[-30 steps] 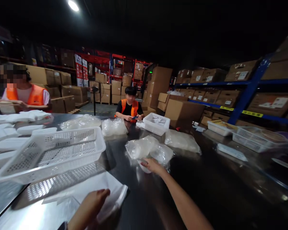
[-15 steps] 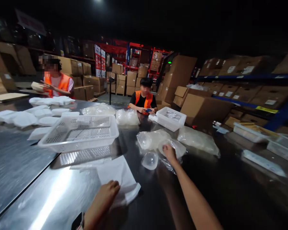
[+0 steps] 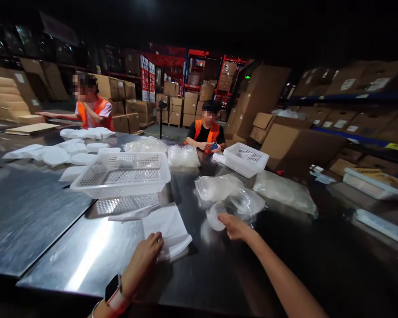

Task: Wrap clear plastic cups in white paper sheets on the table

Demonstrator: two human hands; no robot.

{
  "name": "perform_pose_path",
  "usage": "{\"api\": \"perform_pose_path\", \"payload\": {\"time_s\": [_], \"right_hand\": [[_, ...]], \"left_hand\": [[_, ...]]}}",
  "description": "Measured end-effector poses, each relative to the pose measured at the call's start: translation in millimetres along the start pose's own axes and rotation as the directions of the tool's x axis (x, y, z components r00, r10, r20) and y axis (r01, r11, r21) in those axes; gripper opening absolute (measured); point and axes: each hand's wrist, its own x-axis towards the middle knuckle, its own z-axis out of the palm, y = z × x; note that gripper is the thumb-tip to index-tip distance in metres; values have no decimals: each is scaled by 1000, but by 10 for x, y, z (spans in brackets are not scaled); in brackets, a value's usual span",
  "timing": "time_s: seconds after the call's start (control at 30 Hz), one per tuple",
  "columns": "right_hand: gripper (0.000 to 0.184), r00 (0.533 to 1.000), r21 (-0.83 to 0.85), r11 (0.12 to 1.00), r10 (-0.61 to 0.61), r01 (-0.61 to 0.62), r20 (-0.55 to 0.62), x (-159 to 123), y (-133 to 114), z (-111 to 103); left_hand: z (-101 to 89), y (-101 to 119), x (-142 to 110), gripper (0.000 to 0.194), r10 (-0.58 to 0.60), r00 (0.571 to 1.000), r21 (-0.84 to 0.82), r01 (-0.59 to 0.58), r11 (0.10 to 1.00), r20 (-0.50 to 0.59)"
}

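Note:
My left hand (image 3: 150, 248), a watch on its wrist, has its curled fingers pressed on the near edge of a white paper-like bag (image 3: 167, 223) lying on the metal table. My right hand (image 3: 234, 226) pinches the rim of a translucent plastic cup-like piece (image 3: 215, 216). Just beyond that hand lies a clear plastic bag (image 3: 220, 187) with more translucent pieces in it, its loose open end towards me. A second filled clear bag (image 3: 285, 192) is to its right.
A white perforated basket (image 3: 121, 192) stands left of centre, with several white wrapped packets (image 3: 56, 155) behind it. A smaller white basket (image 3: 245, 160) is farther back. Two people in orange vests (image 3: 94, 114) sit across the table. Plastic trays (image 3: 368, 187) stand at the right.
My right hand has moved from the clear bag towards me and taken hold of the translucent cup-like piece. My left hand stays on the white bag. The view has shifted slightly.

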Motion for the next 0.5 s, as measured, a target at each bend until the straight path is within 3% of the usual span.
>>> {"api": "perform_pose_path", "payload": {"time_s": [0.1,0.33,0.5], "right_hand": [[69,998,-19,999,-44,45,41,-64,-48,71],[27,997,-96,994,41,-47,-59,-171,-265,391],[36,980,-152,975,142,-163,-141,-168,-372,506]], "left_hand": [[-12,70,-38,40,-16,1000,-36,17,999,16],[253,309,-211,60,11,992,-171,-33,985,-127],[242,353,-228,67,-37,991,-221,8,975,-126]]}}
